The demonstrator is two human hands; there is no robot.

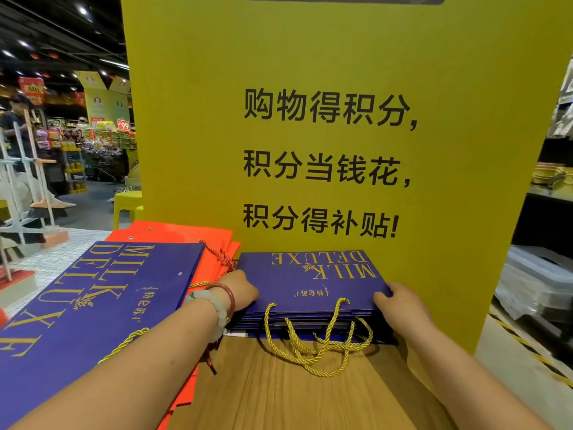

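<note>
— Wooden table (279,395), yellow board (310,57) behind it, shop aisles beyond. What is going on?

— Someone is squaring up a stack (310,280) of flat purple bags. It lies on the table, right up by the foot of the board.

— Both hands on it?

— Yes. The left hand (238,290) grips the stack's left edge, fingers curled in against the side with their tips hidden. The right hand (400,305) pinches the near right corner, thumb on top, the other fingers tucked under, out of sight.

— Is it tidy yet?

— Mostly, I'd say. The top bags line up, but the lower edges at the front are stepped, and the gold cords (313,349) sprawl loose over the table.

— And the rest?

— A big bag (93,305) lies slantwise to the left, over orange bags (173,235), apart from the stack, with no hand on it. I'd judge those are left to sort, so the job looks about half done.
</note>
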